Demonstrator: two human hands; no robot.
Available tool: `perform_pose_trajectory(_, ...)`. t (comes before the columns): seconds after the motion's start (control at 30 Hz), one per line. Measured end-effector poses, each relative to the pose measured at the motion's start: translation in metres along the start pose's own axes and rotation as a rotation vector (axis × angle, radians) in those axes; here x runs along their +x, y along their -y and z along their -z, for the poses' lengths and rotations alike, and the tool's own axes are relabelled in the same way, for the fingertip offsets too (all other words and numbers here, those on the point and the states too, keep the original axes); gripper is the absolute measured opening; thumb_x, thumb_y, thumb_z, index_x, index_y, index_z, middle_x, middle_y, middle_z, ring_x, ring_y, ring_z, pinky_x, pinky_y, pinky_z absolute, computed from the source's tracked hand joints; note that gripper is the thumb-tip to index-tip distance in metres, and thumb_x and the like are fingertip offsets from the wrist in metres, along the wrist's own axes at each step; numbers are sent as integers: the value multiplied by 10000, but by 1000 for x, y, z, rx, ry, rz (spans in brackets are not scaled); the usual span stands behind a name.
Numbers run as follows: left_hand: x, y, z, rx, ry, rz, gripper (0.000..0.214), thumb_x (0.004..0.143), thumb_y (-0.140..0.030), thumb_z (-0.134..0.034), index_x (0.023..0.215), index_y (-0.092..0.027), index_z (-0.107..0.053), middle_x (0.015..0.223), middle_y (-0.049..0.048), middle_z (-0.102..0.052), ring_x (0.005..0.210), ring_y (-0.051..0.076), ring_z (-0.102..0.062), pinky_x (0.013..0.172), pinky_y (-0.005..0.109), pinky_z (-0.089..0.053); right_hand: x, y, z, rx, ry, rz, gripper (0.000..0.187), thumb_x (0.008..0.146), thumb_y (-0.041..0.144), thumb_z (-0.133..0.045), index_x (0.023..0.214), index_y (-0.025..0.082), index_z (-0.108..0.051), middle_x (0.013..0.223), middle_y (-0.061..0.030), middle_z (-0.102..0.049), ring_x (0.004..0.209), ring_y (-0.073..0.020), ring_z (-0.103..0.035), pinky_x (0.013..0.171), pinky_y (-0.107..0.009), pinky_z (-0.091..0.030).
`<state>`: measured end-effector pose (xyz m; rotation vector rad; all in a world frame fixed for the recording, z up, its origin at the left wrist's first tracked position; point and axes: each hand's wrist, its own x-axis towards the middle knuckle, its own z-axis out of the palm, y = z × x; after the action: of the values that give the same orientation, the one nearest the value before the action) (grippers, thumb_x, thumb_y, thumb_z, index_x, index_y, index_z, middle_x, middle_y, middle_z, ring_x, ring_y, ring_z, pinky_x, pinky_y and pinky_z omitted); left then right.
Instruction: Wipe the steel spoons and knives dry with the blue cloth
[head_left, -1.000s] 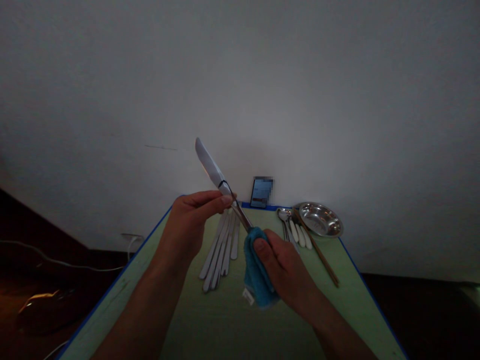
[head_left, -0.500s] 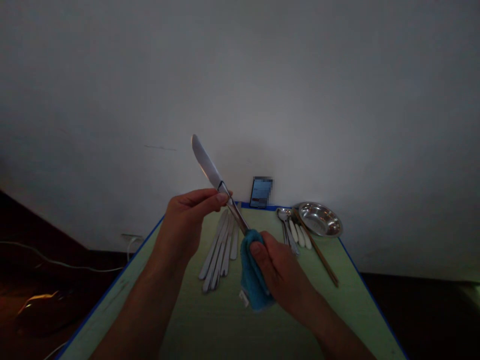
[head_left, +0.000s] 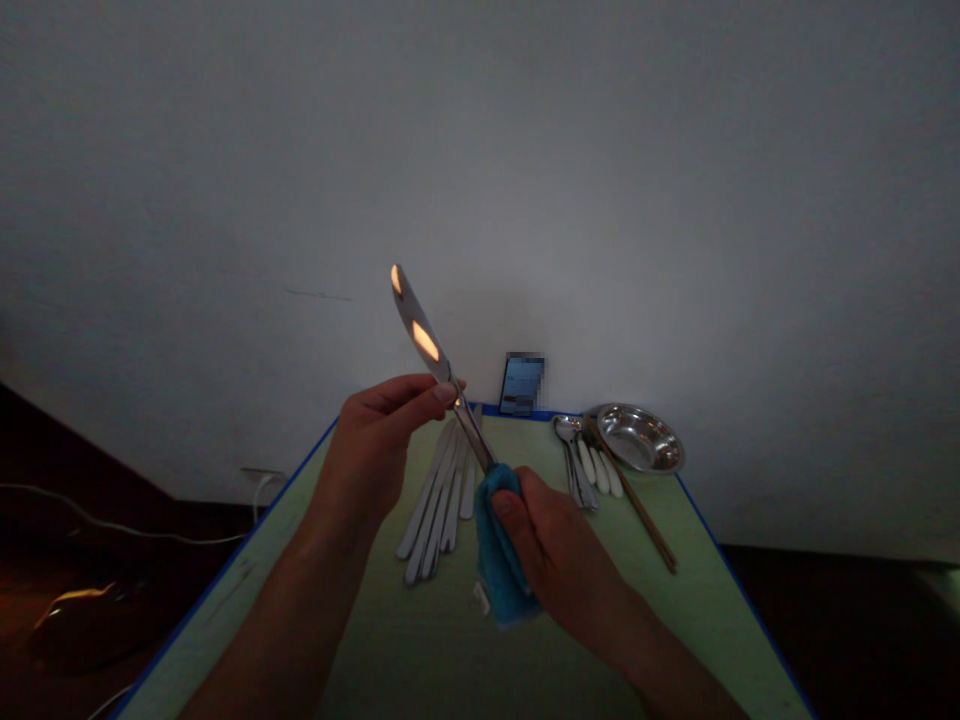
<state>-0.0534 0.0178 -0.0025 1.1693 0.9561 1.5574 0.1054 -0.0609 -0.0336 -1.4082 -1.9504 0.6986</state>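
A silver table knife (head_left: 420, 325) is held up above the table, blade pointing up and to the left, with bright reflections on it. My left hand (head_left: 379, 440) pinches it near the joint of blade and handle. My right hand (head_left: 566, 545) grips a blue cloth (head_left: 504, 565) folded around the handle's lower end, which is hidden inside. A small white tag hangs from the cloth. Beneath and behind the held knife, several other table knives (head_left: 431, 510) lie fanned out on the green tabletop.
The table (head_left: 420, 650) has blue edging and stands against a grey wall. To the right lie metal spoons (head_left: 574, 460), white-handled pieces (head_left: 600, 470) and wooden chopsticks (head_left: 641, 510), beside a metal bowl (head_left: 641, 438). A phone (head_left: 521, 385) leans on the wall. A white cable (head_left: 135, 525) runs at left.
The knife has turned slightly, so its blade now catches bright light. My right hand and the cloth have shifted a little left; my left hand keeps its pinch.
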Motion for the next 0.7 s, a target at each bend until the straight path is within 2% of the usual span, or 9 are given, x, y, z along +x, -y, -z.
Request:
perform_pose_trajectory(0.23, -3, -1, -2, -13, 49, 10, 93, 659, -250, -731, 714, -182, -703, 729, 4, -708, 752, 149, -632, 769, 273, -457, -1, 4, -2, -82, 8, 4, 347, 943, 464, -231, 797, 201, -405, 617, 7, -506, 522, -129, -489, 487, -239, -281)
perform_pose_trajectory(0.47, -6, -1, -4, -49, 94, 28, 100, 701, -262, -711, 750, -176, -694, 811, 16, -723, 778, 130, -635, 802, 247, -455, -3, 5, -1, -131, 4, 15, 346, 946, 454, -225, 855, 189, -426, 644, -8, -537, 542, -141, -509, 497, -246, -280)
perform_pose_trajectory(0.7, -10, 1, -9, -65, 71, 15, 137, 710, -285, -711, 814, -196, -713, 784, 7, -719, 748, 127, -637, 759, 244, -477, -3, 6, -3, -52, -5, 5, 330, 947, 450, -237, 829, 201, -418, 637, 12, -513, 542, -130, -499, 505, -243, -288)
